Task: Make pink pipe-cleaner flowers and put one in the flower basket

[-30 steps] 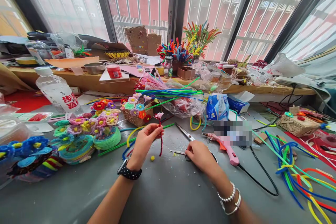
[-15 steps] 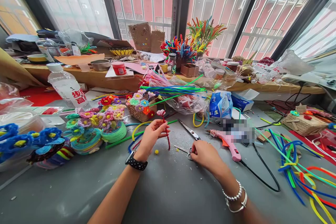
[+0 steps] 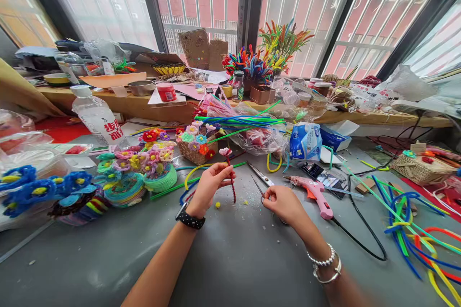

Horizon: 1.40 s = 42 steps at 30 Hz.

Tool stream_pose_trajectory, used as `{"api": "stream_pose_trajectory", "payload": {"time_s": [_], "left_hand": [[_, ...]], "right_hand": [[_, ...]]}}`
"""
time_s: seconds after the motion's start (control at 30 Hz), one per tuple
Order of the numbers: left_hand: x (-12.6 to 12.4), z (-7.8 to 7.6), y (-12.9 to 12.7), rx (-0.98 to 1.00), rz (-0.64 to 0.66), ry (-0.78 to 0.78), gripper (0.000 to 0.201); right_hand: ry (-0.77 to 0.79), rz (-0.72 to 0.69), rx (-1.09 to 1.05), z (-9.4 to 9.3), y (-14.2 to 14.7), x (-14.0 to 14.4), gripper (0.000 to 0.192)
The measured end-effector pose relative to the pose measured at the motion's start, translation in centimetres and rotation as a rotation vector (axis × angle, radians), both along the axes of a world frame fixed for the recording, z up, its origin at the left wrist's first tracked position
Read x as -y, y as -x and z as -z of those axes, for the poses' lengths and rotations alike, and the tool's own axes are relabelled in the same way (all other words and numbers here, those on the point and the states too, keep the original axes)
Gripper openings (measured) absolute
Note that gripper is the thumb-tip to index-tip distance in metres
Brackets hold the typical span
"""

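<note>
My left hand (image 3: 212,183) pinches a dark red pipe-cleaner stem (image 3: 233,192) upright, with a small pink flower (image 3: 225,152) at its top. In my right hand (image 3: 283,203) is a pair of small scissors (image 3: 258,186), gripped near the handles, blades pointing up and away; the fingers hide most of the handles. Larger scissors (image 3: 260,174) lie on the table just beyond, their handles hidden behind my right hand. A small yellow ball (image 3: 217,205) and tiny scraps rest on the grey table (image 3: 230,254) below the stem.
A pink glue gun (image 3: 313,194) with its black cord and a phone (image 3: 324,177) lie to the right, near tangled pipe cleaners (image 3: 403,220). Pipe-cleaner flower pots (image 3: 122,189) stand left, beside a water bottle (image 3: 97,117). A flower basket (image 3: 196,148) and tissue pack (image 3: 305,141) are farther back.
My right hand has lifted the small scissors and turned their tips from pointing left to pointing away. The left hand still holds the flower stem in nearly the same place.
</note>
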<state>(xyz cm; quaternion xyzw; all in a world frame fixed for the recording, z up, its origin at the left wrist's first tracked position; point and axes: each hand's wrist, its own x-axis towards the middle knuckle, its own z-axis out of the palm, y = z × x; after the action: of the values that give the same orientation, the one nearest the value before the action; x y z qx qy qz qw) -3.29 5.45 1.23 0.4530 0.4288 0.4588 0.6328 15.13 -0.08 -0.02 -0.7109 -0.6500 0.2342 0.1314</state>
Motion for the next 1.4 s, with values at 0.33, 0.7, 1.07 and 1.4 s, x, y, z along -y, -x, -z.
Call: {"api": "stream_pose_trajectory", "payload": {"time_s": [0.33,0.7,1.07,1.4], "left_hand": [[0.2,0.0,0.2,0.048,0.067,0.017,0.021],[0.1,0.1,0.2,0.076,0.159,0.017,0.019],[0.4,-0.2,0.2,0.163,0.232,0.042,0.020],[0.6,-0.3,-0.1,0.173,0.224,0.060,0.020]], "right_hand": [[0.097,-0.076,-0.949,1.0,2.6,0.6,0.030],[0.106,-0.298,-0.891,1.7,2.4,0.7,0.055],[0.106,-0.469,-0.608,2.0,2.2,1.0,0.047],[0.152,-0.406,-0.774,2.8,3.3,0.9,0.042]]}}
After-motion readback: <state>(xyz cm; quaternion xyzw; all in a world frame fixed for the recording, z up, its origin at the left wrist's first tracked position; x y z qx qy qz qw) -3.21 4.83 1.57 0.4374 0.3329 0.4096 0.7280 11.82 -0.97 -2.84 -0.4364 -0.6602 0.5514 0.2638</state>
